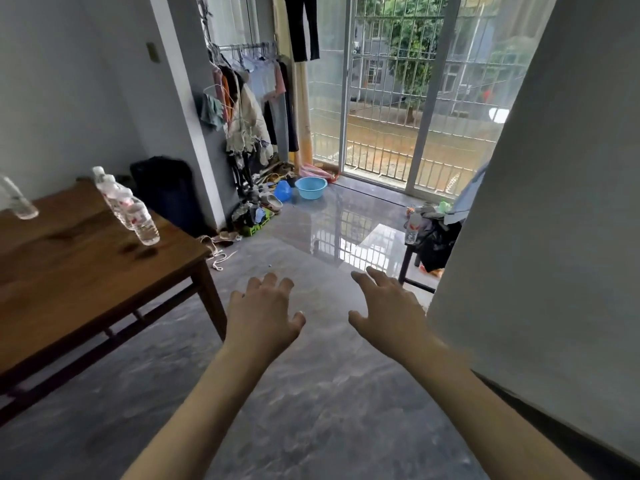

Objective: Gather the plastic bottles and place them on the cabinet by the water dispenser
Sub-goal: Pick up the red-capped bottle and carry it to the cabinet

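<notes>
While both arms reach forward over the grey floor (311, 393), left hand (265, 311) and right hand (388, 308) held palm-down, fingers spread and loosely bent, gripping nothing. Hands side by side, apart from each other, touching no object. Row of clear plastic bottles (126, 206) with red-and-white labels standing close together on the brown wooden surface (86, 271), up and to the left of the left hand, well apart from it; blurred, so exact count not legible. One more clear bottle (19, 202) at the far left edge of the same surface, partly cut off by the frame. Another labelled bottle (412, 228) upright on a small dark stand (408, 261) ahead and to the right, beyond the right hand, just beside a heap of dark cloth (438, 237). White wall (554, 202) close on the right side. Further back: clothes rack (252, 109), blue basin (310, 187) on the floor, barred glass door (398, 98).
</notes>
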